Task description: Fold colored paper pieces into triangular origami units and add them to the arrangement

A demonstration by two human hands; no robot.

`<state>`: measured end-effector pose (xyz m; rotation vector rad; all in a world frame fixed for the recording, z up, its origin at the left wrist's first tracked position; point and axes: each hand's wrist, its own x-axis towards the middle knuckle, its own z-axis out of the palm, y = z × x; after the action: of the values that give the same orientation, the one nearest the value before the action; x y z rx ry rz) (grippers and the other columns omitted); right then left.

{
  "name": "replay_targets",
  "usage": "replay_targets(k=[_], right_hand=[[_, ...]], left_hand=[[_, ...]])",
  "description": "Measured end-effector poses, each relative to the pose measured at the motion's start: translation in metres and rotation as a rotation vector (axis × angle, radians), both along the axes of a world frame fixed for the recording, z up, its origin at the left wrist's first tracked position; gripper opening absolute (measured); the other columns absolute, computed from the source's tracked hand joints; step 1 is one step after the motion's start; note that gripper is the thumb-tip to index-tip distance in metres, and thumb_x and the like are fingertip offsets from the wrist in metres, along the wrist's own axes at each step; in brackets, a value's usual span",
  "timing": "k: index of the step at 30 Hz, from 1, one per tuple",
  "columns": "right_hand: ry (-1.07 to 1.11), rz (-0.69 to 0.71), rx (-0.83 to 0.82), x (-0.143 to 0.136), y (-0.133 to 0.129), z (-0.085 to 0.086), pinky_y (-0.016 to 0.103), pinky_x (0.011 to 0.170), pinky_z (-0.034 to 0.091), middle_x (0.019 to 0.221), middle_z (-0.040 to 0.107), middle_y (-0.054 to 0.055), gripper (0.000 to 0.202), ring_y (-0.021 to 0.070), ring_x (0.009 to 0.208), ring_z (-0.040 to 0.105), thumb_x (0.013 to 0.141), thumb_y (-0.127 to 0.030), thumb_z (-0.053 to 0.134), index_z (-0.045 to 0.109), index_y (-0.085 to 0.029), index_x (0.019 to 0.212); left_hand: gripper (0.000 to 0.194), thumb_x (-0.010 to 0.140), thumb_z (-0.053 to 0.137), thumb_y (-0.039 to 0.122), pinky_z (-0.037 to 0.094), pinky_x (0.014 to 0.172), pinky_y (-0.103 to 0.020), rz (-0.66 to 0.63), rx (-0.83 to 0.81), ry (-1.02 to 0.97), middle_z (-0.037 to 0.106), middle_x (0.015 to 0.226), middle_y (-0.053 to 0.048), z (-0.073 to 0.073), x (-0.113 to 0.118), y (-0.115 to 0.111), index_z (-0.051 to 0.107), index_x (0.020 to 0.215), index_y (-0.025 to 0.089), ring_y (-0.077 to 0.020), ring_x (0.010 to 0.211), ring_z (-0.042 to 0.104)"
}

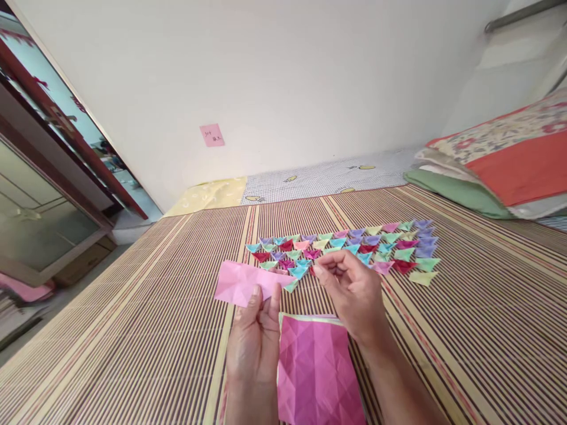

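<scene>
Head view: the left grip (pixel 256 339) is closed to a paper's thickness, thumb over the lower edge of the pink paper (pixel 239 283) and fingers behind. The paper stands just above that grip and should be very light, limp and easily creased or torn; a soft pinch near an edge, as here, seems the right hold. The right grip (pixel 354 292) has thumb and forefinger drawn nearly together beside a red scrap (pixel 312 271); it may be pinching that, but I can't tell. Beyond both grips lie rows of small folded pieces (pixel 404 254), and between the forearms a creased magenta sheet (pixel 316 366).
</scene>
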<state>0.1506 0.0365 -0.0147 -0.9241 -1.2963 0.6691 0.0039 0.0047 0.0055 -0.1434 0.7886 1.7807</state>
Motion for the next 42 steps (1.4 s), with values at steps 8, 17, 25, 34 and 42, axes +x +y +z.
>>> replay_targets(k=[8,17,25,34,42], right_hand=[[-0.152,0.322,-0.117,-0.008,-0.009,0.015,0.027,0.064,0.044,0.074,0.063,-0.001,0.020,0.0148,0.069,0.057,0.097,-0.033,0.064,0.066,-0.020,0.081],[-0.171,0.365,-0.115,-0.018,-0.006,0.002,0.026,0.054,0.032,0.063,0.046,-0.005,0.031,0.0113,0.057,0.040,0.099,-0.028,0.059,0.056,-0.020,0.070],[-0.152,0.296,-0.094,-0.013,-0.005,0.005,0.032,0.082,0.049,0.095,0.070,0.002,0.008,0.0189,0.089,0.064,0.093,-0.029,0.069,0.072,-0.022,0.097],[0.118,0.433,-0.233,-0.012,-0.003,0.003,0.028,0.068,0.044,0.073,0.056,-0.001,0.022,0.0150,0.071,0.052,0.091,-0.032,0.069,0.064,-0.019,0.073],[0.163,0.396,-0.245,-0.014,-0.002,0.004,0.027,0.067,0.044,0.072,0.057,-0.001,0.023,0.0156,0.071,0.053,0.089,-0.034,0.070,0.063,-0.018,0.073]], left_hand=[[0.026,0.096,0.047,-0.008,0.068,0.084,-0.038,-0.061,0.007,0.051,0.068,0.072,-0.002,0.000,0.005,-0.003,0.065,0.087,0.009,-0.0121,0.067,0.074],[0.028,0.091,0.054,-0.011,0.067,0.084,-0.030,0.027,0.095,0.115,0.071,0.074,0.000,-0.015,0.000,0.002,0.067,0.083,0.012,-0.0101,0.073,0.076],[0.035,0.071,0.084,0.002,0.065,0.091,-0.034,-0.186,0.258,0.429,0.080,0.096,-0.005,-0.020,0.005,-0.009,0.077,0.102,0.015,-0.0250,0.104,0.077],[0.029,0.058,0.099,0.023,0.066,0.071,-0.023,-0.290,0.222,0.483,0.077,0.073,-0.002,-0.018,0.009,-0.006,0.077,0.076,0.014,-0.0162,0.072,0.077],[0.032,0.059,0.099,0.029,0.066,0.072,-0.023,-0.254,0.210,0.441,0.072,0.065,0.000,-0.022,0.008,-0.006,0.076,0.074,0.013,-0.0093,0.060,0.069]])
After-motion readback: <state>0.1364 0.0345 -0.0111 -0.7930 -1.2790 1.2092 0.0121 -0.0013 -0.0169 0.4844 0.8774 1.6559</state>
